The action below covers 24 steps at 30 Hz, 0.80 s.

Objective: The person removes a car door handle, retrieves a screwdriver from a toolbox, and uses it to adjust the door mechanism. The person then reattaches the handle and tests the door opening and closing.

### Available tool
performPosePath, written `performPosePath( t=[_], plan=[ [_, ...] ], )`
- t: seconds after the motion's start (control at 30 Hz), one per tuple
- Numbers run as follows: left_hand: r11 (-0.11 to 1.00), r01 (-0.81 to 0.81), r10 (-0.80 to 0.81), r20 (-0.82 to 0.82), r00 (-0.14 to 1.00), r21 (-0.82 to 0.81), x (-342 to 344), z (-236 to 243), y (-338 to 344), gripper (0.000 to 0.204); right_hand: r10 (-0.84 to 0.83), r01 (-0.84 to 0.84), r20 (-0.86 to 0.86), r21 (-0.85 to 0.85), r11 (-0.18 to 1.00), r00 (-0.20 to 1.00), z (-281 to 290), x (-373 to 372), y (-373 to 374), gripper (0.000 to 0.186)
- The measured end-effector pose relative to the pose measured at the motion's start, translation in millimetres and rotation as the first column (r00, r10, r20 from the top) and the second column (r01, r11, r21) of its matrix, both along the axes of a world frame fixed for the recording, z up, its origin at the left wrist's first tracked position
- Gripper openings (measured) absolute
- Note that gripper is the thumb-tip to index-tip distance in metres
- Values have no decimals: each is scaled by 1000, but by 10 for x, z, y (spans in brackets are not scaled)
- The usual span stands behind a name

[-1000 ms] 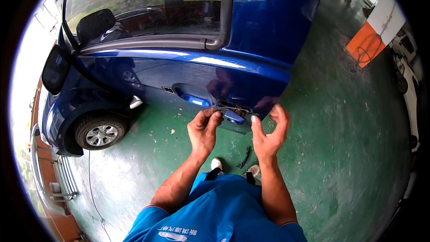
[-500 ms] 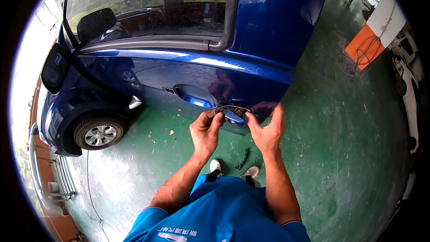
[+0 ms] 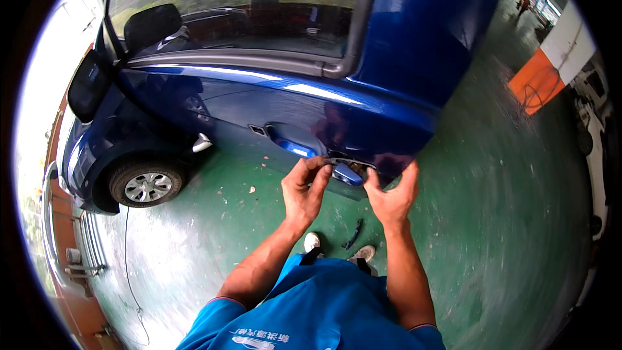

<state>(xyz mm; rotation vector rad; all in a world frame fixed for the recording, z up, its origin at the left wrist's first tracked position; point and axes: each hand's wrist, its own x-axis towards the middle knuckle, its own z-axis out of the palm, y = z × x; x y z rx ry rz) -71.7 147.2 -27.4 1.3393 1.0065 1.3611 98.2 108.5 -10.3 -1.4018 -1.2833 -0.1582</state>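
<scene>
Head view.

Item 1: blue cover (image 3: 348, 175), tilted down toward its right end, between the 2 hands, at the lower border of the dark opening (image 3: 356, 163) in the blue door (image 3: 240, 100). Means of attachment: cannot be told.

Item 2: left hand (image 3: 303, 188), at the cover's left end. Thumb and forefinger drawn close together; whether they pinch a thin dark part cannot be told.

Item 3: right hand (image 3: 394, 204), at the cover's right end. Thumb spread well away from the fingers, its tip near the cover; no grip visible.

Item 4: step in hand, as judged: work on handle parts at the opening; fitting or freeing, unclear. Next move likely calls for light, steady fingertip control and square alignment.

Item 5: edges and room. Handle recess (image 3: 291, 142) just left of the left hand; the door's rear edge beside the right fingers. Green floor (image 3: 492, 220) gives open room rightward. Black curved piece (image 3: 352, 234) on it, near 2 pale shoes (image 3: 312, 241): a possible trip point.
</scene>
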Motion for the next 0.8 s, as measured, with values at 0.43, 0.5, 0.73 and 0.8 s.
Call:
performPosePath(
  t=[0.43, 0.5, 0.73, 0.8],
  plan=[
    [959, -95, 129, -112, 985, 267, 7, 82, 126, 19, 66, -67, -32, -37, 997, 997, 14, -36, 7, 46],
    [951, -120, 144, -68, 987, 284, 39, 76, 150, 21, 79, -83, -64, -60, 995, 995, -17, -17, -6, 44],
    [943, -173, 176, 16, 984, 284, 27, -37, 132, 26, 120, -123, -85, -37, 992, 989, -5, -109, 68, 39],
    [932, -196, 206, -1, 979, 307, 46, -32, 152, 27, 129, -131, -71, -35, 991, 989, -35, -72, 82, 40]
  ],
)
